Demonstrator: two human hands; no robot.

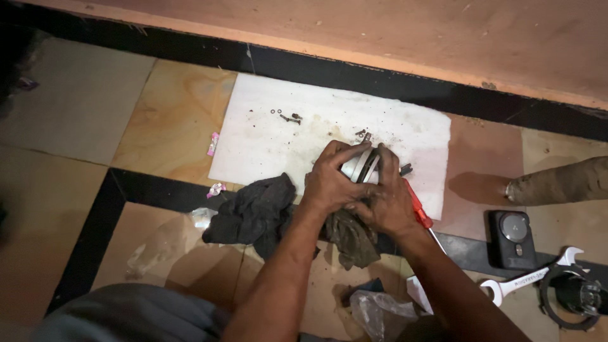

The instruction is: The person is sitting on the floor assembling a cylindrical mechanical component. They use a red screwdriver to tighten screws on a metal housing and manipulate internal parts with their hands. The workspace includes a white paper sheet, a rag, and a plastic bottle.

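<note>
Nearest the camera: my two forearms rise from the bottom edge, above a grey fold of my clothing (126, 313) and a crumpled clear plastic bag (380, 312).
Left hand (332, 180): curled shut over the near-left side of a round silver metal part (361, 166).
Right hand (387, 199): wrapped around the same part from the right, fingers closed on it.
Part, position: it sits between my palms, over the near edge of the white board (285, 136).
Part, axis: its grooved rim faces up and to the right; I cannot tell its long axis, since my hands cover most of it.
Surface: a tiled floor (171, 120) of tan squares with black bands; a stained white board lies flat on it.
Room: a pale orange wall (392, 31) with a black skirting runs along the top.
On the board: small screws and washers (288, 116) lie well apart from my hands, toward its far side.
Beside my hands: a dark rag (253, 212) lies just left of my left wrist; a red-handled screwdriver (418, 212) lies under my right hand.
To the right: a small black boxy device (512, 237), a silver open-ended spanner (532, 278), a dark ring-shaped part (573, 297), and another person's foot (557, 182).
</note>
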